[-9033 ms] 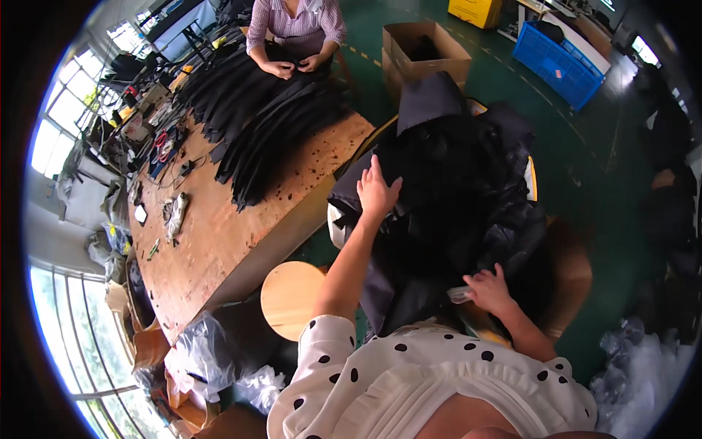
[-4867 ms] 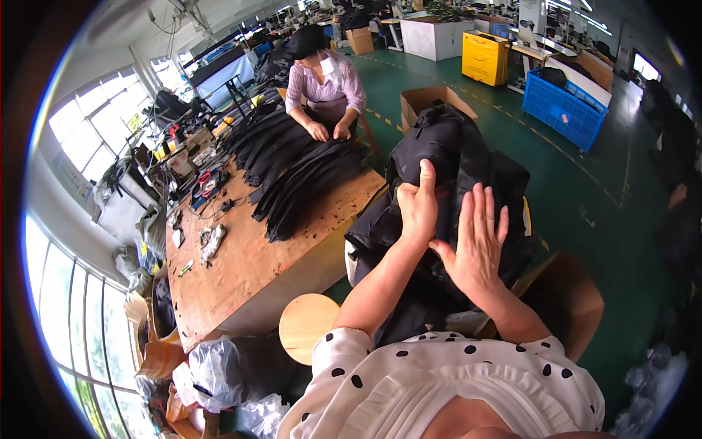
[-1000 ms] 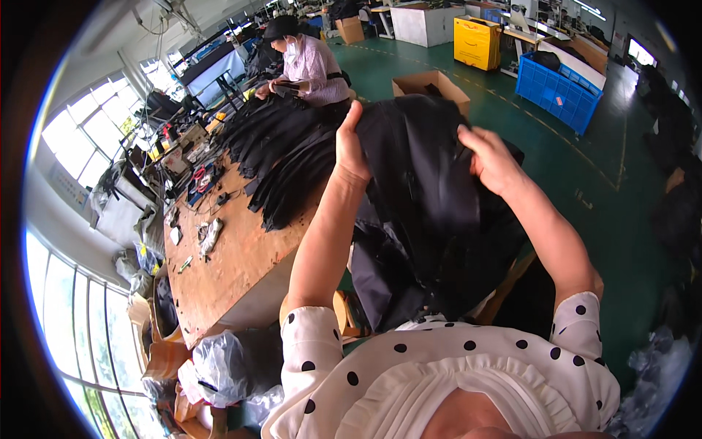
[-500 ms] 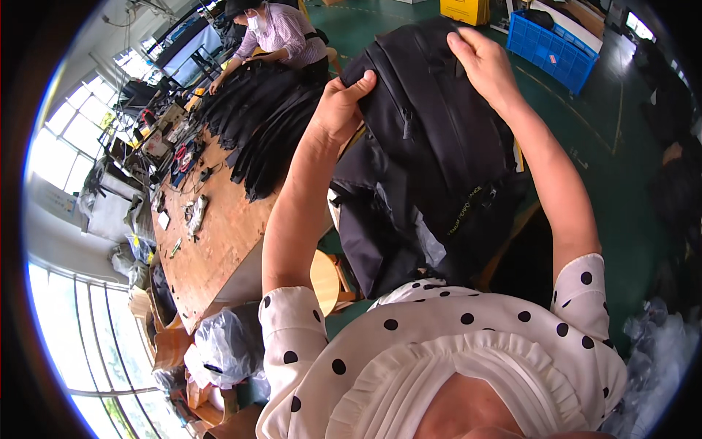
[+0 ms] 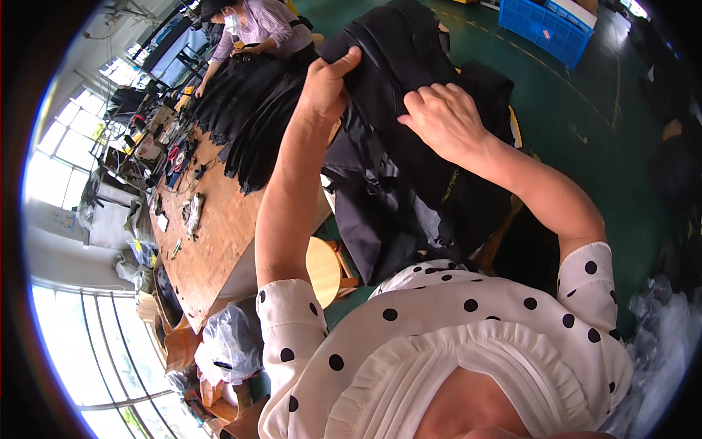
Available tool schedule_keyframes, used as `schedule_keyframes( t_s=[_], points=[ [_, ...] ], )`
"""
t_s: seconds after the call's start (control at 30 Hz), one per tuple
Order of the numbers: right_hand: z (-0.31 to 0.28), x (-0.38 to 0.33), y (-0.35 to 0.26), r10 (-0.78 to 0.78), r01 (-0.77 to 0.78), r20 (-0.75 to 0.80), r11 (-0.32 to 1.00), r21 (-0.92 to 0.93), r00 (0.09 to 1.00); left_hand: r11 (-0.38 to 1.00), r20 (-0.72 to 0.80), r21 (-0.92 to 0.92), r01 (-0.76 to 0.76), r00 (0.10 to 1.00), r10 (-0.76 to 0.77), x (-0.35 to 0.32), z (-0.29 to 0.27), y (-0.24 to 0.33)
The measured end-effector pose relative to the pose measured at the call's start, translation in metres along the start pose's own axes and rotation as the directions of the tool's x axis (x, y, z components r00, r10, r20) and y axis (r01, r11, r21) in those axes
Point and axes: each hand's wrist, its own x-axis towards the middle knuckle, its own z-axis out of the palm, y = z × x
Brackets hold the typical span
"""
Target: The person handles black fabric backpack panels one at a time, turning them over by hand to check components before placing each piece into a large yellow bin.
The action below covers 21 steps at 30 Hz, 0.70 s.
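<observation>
While the left hand [image 5: 327,89] grips the black bag [image 5: 391,66] between both hands, the right hand [image 5: 442,121] curls against its front, hold unclear; this seems a handling step, next calling for steady left support.

The black bag [image 5: 418,162] looks matt cloth, the tabletop [image 5: 228,214] scuffed wood.

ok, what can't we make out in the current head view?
Head view:
Whatever lies under the right hand: covered by the hand itself.
Far side of the left hand: hidden by the black bag.
Top of the blue crate: cut off by the upper edge.
Left part of the stool: behind the left forearm.
Small items on the table: too tiny, crowded.
</observation>
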Motion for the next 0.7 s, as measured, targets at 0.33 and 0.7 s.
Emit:
schedule_keyframes(
  t_s=[0.33, 0.7],
  points=[
    [-0.017, -0.039, -0.013, -0.364, 0.310, 0.399, 0.931, 0.194, 0.842, 0.963, -0.104, 0.259, -0.077, 0.989, 0.107, 0.005, -0.021, 0.009],
    [-0.038, 0.015, -0.002, 0.029, -0.055, 0.150, 0.984, 0.169, 0.988, 0.935, -0.068, 0.351, -0.053, 0.994, 0.082, 0.008, -0.002, 0.005]
  ],
)
